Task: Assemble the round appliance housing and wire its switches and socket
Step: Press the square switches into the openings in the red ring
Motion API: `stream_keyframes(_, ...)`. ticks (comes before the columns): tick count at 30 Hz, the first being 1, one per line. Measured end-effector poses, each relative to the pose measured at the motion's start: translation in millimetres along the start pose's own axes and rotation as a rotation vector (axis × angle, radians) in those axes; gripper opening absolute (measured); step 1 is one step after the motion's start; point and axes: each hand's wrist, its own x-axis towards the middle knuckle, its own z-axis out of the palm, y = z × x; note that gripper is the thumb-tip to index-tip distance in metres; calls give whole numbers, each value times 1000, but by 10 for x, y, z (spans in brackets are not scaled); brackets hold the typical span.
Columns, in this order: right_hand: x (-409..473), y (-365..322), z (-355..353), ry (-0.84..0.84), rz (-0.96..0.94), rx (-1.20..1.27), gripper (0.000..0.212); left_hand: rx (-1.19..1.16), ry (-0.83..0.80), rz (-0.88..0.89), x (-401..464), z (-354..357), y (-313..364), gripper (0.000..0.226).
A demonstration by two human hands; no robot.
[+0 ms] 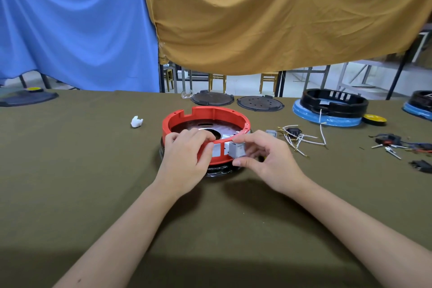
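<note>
Fingers of the right hand (266, 159) pinch a small grey switch (237, 150), thumb beneath, forefinger on top, holding it against a rectangular opening in the near wall of the red housing ring (205, 112); fingers of the left hand (187, 154) curl over the rim at about 7 o'clock, thumb pressed on the outer wall, steadying it; housing sits mid-table on a black base, on the olive cloth (93, 170). Step in hand, by judgement: seating the switch; keep it square to the cutout, press evenly until flush, brace the ring against the push. Loose white wires (301, 140) and a second grey switch (271, 133) lie at 3 o'clock of the housing. Writing: none legible; any marking on the switch too small to read.
</note>
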Motion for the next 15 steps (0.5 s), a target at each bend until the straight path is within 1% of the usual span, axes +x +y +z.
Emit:
stream_keyframes(4, -5, -20, 30, -17, -49, -56, 43, 25, -16, -19, -1, 1, 8, 27)
stream_keyframes(7, -12, -33, 105, -27, -99, -124, 41, 12, -38, 38, 4, 0, 16, 26)
stream_keyframes(12, -3, -37, 113, 8, -106, -172, 40, -101, -45, 47, 16, -10, 10, 26)
stream_keyframes(15, -6, -49, 99, 18, -106, -180, 41, -117, -60, 73, 11, -18, 32, 27)
